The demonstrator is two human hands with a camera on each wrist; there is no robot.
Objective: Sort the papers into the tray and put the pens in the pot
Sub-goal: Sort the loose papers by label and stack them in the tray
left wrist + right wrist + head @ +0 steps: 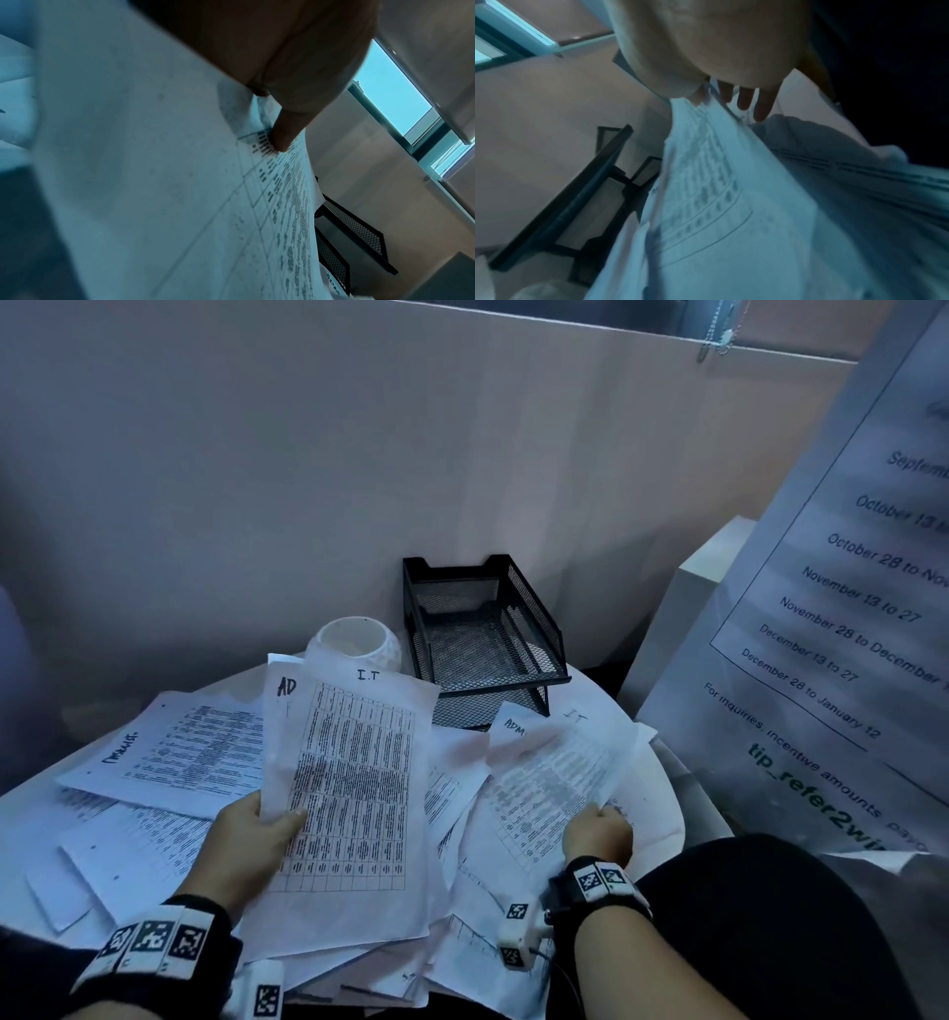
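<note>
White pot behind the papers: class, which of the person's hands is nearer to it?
Left. The left hand holds a sheet below the white pot; the right hand grips another sheet farther right.

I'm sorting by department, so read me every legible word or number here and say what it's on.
"AD": front sheet held by left hand.
"I.T": sheet behind it.
"ADM", faint "I.T": sheets held by right hand.
"October 28 to", "November 13 to 27", "December 13 to 27", "For inquiries", "tip_refer2win": notice.
Table print: too small.
</note>
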